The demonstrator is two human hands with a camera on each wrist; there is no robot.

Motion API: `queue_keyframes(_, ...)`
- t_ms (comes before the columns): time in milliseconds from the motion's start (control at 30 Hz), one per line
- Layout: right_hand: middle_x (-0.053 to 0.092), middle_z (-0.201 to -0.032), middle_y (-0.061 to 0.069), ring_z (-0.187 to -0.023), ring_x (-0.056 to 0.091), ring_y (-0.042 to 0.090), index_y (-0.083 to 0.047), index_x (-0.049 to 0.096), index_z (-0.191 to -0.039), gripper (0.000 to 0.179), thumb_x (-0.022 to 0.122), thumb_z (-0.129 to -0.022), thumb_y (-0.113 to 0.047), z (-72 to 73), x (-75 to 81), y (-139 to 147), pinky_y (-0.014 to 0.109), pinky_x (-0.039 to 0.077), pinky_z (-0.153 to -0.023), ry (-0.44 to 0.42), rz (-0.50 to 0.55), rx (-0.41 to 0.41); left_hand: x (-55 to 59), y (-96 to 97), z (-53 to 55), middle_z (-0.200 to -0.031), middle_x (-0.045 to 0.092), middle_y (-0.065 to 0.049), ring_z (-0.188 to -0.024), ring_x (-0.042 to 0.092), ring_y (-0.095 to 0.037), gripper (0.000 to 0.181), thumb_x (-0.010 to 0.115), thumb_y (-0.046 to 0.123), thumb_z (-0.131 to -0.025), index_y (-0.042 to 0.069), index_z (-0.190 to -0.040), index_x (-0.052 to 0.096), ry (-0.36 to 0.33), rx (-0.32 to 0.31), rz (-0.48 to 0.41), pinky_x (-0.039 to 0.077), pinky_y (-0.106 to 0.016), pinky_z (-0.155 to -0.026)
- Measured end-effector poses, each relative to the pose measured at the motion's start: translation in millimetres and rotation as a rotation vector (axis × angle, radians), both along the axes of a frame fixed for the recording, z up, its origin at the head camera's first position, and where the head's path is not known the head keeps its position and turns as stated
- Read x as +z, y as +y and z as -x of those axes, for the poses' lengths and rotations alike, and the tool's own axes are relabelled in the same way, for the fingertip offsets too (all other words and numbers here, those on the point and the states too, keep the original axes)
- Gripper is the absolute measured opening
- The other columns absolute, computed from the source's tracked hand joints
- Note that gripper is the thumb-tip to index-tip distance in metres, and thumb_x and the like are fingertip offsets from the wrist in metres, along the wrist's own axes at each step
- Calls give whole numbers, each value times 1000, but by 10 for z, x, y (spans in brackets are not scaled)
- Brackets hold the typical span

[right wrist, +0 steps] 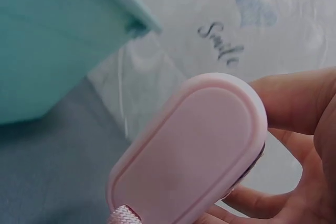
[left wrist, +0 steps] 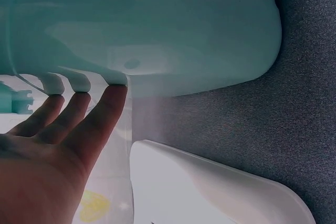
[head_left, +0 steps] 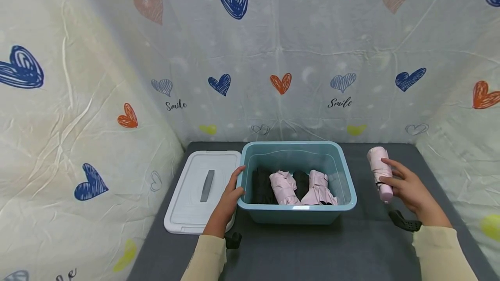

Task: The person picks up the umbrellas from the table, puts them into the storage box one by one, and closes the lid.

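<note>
My right hand [head_left: 408,190] grips a folded pink umbrella [head_left: 378,166] around its side, right of the bin. The right wrist view shows the umbrella's smooth oval pink end [right wrist: 191,148] with a woven strap [right wrist: 125,215]. My left hand [head_left: 226,205] is at the left side of a light blue plastic bin [head_left: 294,217]. Nearly straight left fingers [left wrist: 100,116] press their tips against its outer wall in the left wrist view. Inside the bin lie pink folded umbrellas [head_left: 284,187] and black folded bundles [head_left: 262,187], side by side.
A white lid [head_left: 183,203] with a grey handle [head_left: 207,185] lies flat on the dark grey table [head_left: 304,255], left of the bin. A heart-printed curtain [head_left: 250,55] rises behind the table and along both sides.
</note>
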State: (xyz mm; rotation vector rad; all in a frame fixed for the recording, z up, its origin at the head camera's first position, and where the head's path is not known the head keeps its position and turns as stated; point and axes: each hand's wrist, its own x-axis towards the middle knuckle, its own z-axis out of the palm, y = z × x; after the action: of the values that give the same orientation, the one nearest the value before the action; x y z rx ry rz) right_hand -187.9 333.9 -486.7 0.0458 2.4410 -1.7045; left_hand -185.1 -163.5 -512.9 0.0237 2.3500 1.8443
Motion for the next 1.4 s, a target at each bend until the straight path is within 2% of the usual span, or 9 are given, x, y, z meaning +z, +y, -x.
queue_keyframes(167, 16, -151, 36, -117, 44, 44, -16, 17, -156, 74, 58, -96, -30, -23, 162, -102, 34, 54, -74, 46, -14, 26, 205, 37, -96, -160, 16, -12, -132, 32, -40, 76, 40, 4, -81, 29, -151, 27, -5, -15, -1, 39, -52, -93)
queue_keyframes(267, 18, -151, 34, -115, 45, 42, -19, 19, -156, 73, 59, -95, -29, -30, 250, -160, 34, 55, -74, 70, -23, 42, 335, 69, -169, -160, 17, -14, -130, 33, -40, 74, 40, 5, -81, 26, -151, 26, 3, -23, 11, 40, -51, -92)
queue_keyframes(333, 19, -151, 34, -113, 48, 39, -19, 20, -155, 73, 60, -95, -29, -35, 300, -195, 34, 55, -74, 86, -33, 51, 368, 78, -188, -160, 17, -14, -131, 33, -40, 74, 39, 5, -82, 26, -151, 26, -3, -20, 18, 39, -51, -93)
queue_keyframes(467, 22, -151, 32, -112, 49, 38, -18, 21, -155, 73, 61, -94, -28, -45, 379, -264, 33, 55, -74, 114, -52, 75, 364, 76, -182, -160, 17, -14, -131, 33, -40, 74, 40, 4, -81, 25, -151, 27, -7, -20, 13, 39, -51, -93)
queue_keyframes(733, 22, -151, 31, -117, 47, 47, -15, 24, -154, 73, 63, -93, -24, -44, 509, -440, 34, 54, -74, 157, -41, 125, 58, 16, -23, -160, 16, -8, -132, 31, -38, 76, 40, 6, -81, 35, -150, 26, -2, -1, -6, 39, -51, -92)
queue_keyframes(967, 20, -152, 29, -118, 49, 49, -11, 25, -152, 70, 62, -93, -19, -27, 632, -601, 34, 55, -74, 182, -7, 199, 24, 21, -27, -160, 18, -7, -130, 32, -37, 75, 40, 7, -80, 36, -149, 28, 27, 9, -3, 39, -50, -91)
queue_keyframes(1067, 19, -153, 29, -119, 48, 50, -11, 26, -152, 70, 63, -93, -18, -10, 662, -672, 36, 55, -76, 171, 1, 221, 73, 24, -46, -160, 17, -8, -130, 32, -37, 75, 40, 6, -81, 34, -150, 27, 18, 3, -8, 39, -49, -92)
queue_keyframes(1300, 22, -152, 28, -116, 50, 49, -9, 31, -150, 66, 63, -92, -17, 38, 675, -845, 37, 55, -76, 166, 17, 276, 370, 74, -193, -160, 16, -12, -130, 32, -38, 74, 40, 3, -82, 24, -151, 26, -3, -23, -10, 38, -51, -93)
queue_keyframes(1400, 24, -151, 27, -114, 51, 48, -10, 33, -149, 66, 64, -91, -17, 58, 684, -915, 39, 54, -76, 165, 7, 299, 382, 79, -202, -160, 16, -13, -130, 32, -38, 74, 39, 4, -82, 24, -152, 25, -3, -27, 1, 38, -50, -93)
